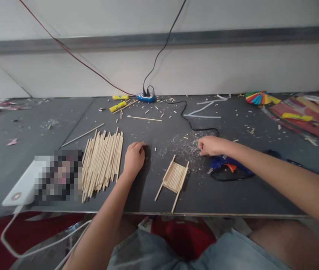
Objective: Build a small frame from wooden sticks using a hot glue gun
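Observation:
My left hand (133,157) rests on the dark table (232,187) with its fingers curled in, just right of a pile of several thin wooden sticks (101,165). What, if anything, it holds is hidden. My right hand (210,145) is closed in a pinch on the tabletop among wood crumbs, and I cannot make out what it pinches. Between the hands, nearer the front edge, lies a small glued frame of wooden sticks (173,179). A blue glue gun (227,167) lies on the table under my right wrist.
A blue power strip (146,98) with black and red cables sits at the back by the wall. Yellow glue tubes (118,106) lie near it. Clear glue sticks (203,110), a fan of coloured paper (258,98), and red packets (308,112) are at the back right. A white device (18,189) is at the left.

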`<action>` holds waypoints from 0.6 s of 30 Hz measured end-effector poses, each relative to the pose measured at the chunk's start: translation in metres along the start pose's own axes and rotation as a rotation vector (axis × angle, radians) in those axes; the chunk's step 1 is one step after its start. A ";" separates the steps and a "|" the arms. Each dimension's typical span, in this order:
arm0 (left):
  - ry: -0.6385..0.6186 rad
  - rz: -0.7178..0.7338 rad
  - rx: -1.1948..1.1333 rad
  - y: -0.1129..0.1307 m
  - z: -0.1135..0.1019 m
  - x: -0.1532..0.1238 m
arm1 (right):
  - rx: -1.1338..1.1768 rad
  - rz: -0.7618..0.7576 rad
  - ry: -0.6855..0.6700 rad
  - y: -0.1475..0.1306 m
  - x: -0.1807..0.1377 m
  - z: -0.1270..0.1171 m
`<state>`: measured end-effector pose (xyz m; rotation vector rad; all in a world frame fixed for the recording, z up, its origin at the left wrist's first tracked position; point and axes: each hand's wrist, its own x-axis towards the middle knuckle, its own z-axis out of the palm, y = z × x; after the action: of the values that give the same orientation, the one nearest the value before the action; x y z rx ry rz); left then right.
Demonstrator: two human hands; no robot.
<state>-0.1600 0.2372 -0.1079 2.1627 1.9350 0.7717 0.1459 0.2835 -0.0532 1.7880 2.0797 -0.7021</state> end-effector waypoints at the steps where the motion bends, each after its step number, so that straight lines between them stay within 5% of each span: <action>1: -0.003 0.018 -0.024 -0.001 0.000 -0.001 | 0.003 -0.001 -0.017 0.000 0.001 0.000; 5: -0.042 0.116 -0.124 0.001 -0.001 -0.002 | 0.017 -0.017 -0.034 -0.006 0.003 -0.006; 10: -0.130 0.268 -0.213 0.008 0.004 0.000 | 0.056 -0.055 0.130 -0.021 0.019 -0.021; 18: -0.137 0.313 -0.191 0.008 0.007 0.003 | 0.049 -0.076 0.216 -0.040 0.044 -0.014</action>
<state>-0.1493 0.2400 -0.1098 2.3561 1.4157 0.7918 0.0999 0.3238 -0.0587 1.8936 2.2989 -0.6076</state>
